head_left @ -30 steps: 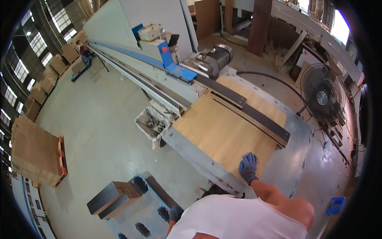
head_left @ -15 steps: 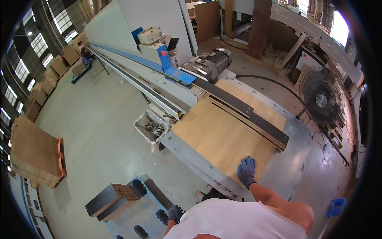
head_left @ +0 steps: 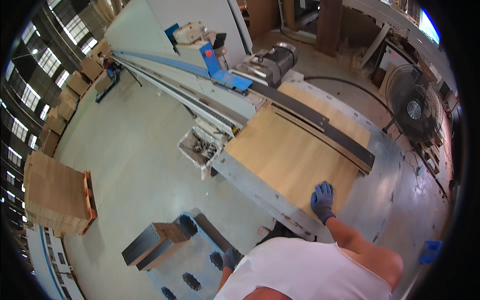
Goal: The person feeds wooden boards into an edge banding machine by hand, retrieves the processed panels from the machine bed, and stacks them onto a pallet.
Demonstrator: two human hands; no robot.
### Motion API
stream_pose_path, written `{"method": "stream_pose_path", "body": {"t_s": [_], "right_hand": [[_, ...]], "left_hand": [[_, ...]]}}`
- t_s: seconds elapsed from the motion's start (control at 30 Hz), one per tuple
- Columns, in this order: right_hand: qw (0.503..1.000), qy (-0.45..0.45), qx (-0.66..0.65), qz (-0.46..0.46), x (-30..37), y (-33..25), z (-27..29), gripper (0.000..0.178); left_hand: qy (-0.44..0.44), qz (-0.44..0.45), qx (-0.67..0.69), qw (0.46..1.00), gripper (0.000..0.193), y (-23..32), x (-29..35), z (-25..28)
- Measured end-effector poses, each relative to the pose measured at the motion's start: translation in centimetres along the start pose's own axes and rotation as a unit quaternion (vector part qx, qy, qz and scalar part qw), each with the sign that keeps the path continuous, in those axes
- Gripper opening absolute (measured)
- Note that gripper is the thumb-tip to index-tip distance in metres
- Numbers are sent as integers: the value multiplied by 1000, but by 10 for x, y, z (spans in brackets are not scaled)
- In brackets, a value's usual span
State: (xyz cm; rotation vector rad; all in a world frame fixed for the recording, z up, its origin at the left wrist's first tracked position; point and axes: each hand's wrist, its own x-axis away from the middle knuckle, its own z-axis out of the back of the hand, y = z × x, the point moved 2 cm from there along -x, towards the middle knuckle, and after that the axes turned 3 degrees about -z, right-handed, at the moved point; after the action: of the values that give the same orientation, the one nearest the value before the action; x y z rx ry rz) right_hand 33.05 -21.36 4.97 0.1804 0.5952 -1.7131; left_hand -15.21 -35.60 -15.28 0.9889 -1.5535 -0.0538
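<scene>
My right hand [head_left: 322, 198], in a blue-grey glove, lies flat on the near right part of a wood-grain board [head_left: 280, 160], fingers stretched and gripping nothing. The board rests on a grey metal table [head_left: 260, 187]. Dark strips [head_left: 345, 147] with wood-coloured edges lie across it. My left hand [head_left: 230, 258], gloved too, is low beside the edge of a worn blue platform [head_left: 200, 255] with ragged dark holes. Its fingers look loosely apart with nothing visible in them, though they are small and partly blurred. Two stacks of dark-faced strips [head_left: 157, 245] stand on that platform.
A long machine with a blue rail [head_left: 165, 62] and a motor [head_left: 272, 62] stands beyond the table. A lined bin of scraps [head_left: 200, 147] sits at its left. To the right are a floor fan [head_left: 414, 107] and a blue plastic stool [head_left: 430, 251]. Stacked brown sheets [head_left: 55, 192] stand left.
The whole view has shifted, so the scene sits slightly further right. My right hand stays flat on the board, and my left hand remains by the blue platform.
</scene>
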Motion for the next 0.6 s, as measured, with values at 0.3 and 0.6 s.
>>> {"method": "stream_pose_path", "body": {"t_s": [0.3, 0.6], "right_hand": [[999, -29, -23, 5, -3, -7, 1, 30], [1000, -21, -16, -7, 1, 1, 3, 28]], "left_hand": [[-387, -339, -108, 851, 15, 36, -31, -9], [-121, -211, -448, 860, 15, 66, 50, -50]]}}
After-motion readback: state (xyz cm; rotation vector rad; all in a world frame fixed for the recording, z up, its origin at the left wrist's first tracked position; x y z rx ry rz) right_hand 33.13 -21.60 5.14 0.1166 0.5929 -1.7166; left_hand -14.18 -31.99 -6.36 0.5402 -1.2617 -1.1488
